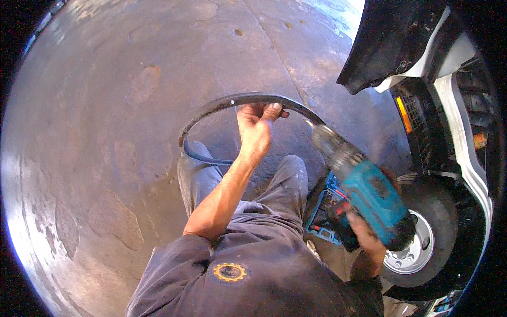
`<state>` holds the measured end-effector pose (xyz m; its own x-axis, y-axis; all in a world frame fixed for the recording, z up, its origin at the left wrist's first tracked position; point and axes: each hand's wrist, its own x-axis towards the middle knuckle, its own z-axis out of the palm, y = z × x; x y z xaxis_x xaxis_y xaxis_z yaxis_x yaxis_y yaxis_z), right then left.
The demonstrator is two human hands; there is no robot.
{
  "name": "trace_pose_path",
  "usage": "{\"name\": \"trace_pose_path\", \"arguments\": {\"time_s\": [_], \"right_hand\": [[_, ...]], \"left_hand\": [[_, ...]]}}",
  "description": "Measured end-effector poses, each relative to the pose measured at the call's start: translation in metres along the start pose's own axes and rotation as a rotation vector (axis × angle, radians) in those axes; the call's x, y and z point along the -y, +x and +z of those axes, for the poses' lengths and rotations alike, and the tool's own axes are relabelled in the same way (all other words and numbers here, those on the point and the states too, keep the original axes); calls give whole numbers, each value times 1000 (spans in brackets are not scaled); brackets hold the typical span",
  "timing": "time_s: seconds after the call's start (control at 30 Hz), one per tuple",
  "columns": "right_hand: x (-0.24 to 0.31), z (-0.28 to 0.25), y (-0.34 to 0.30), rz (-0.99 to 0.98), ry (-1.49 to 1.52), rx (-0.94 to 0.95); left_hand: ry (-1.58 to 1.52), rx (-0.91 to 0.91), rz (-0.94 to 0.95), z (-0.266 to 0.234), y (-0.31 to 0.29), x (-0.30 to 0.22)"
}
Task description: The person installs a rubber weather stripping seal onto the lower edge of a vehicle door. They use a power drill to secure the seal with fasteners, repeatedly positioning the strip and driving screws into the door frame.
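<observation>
One long, curved black strip [252, 98] with a worn surface, looped above grey-trousered legs [288, 182]. Left hand [256, 127] closed, pinching the strip between thumb and fingers along its upper stretch. Open blue plastic tool case [328, 234] beside the right leg. Teal-and-black power drill [372, 193], motion-blurred, bit close to the strip's right side; cannot tell if touching. Right hand [364, 231] gripping the drill. Far right: black-tyred, silver-rimmed wheel [444, 227], white vehicle body [458, 121].
</observation>
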<state>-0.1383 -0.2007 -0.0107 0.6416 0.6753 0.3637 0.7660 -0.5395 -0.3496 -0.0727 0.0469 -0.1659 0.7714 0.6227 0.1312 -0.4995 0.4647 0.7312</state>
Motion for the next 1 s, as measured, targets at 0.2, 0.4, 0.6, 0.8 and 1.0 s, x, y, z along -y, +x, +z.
{"name": "trace_pose_path", "arguments": {"time_s": [0.2, 0.4, 0.6, 0.8, 1.0], "right_hand": [[-95, 27, -86, 732, 566, -568], [-301, 132, -132, 886, 453, -462], [-385, 276, -121, 961, 172, -229], [-368, 312, -128, 979, 110, -209], [-307, 216, -145, 953, 768, -395]], "left_hand": [[-121, 77, -29, 12, 8, 2], [-25, 124, -27, 14, 10, -12], [-150, 132, -208, -20, 22, -42], [-331, 193, -572, 6, 13, -18], [-172, 169, -639, 18, 9, 25]]}}
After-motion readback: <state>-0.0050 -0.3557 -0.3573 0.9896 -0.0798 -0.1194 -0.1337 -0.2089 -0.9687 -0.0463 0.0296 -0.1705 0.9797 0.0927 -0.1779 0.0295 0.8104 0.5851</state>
